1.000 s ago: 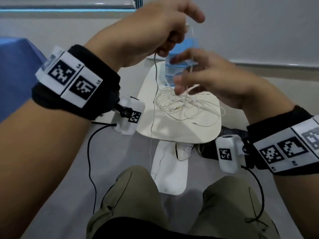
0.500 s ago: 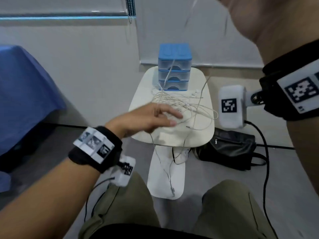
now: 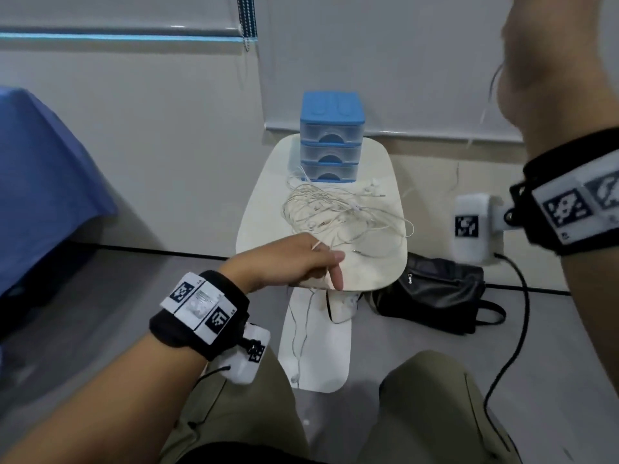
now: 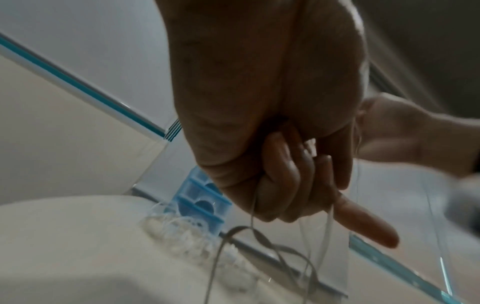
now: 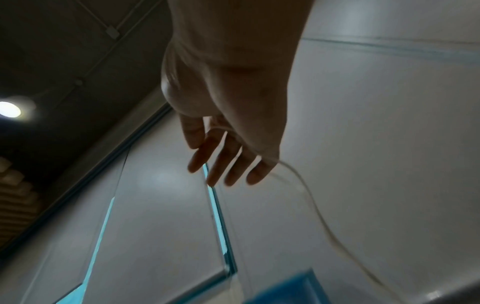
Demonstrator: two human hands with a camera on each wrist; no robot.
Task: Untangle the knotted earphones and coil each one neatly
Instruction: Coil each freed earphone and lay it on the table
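Left hand (image 3: 294, 262) low on cord (image 4: 253, 207) — right hand (image 3: 549, 61) high.

right hand (image 3: 549, 61) cut off by top edge | knot (earphones (image 3: 338, 212)) too fine to trace

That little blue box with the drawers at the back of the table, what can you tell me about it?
The drawer box is a small plastic unit with a solid blue top and frame, holding three stacked clear drawers, each with a scooped blue handle. All look closed. It stands upright at the far edge of the white table. The tangle of white earphones lies in front, one strand reaching its base.
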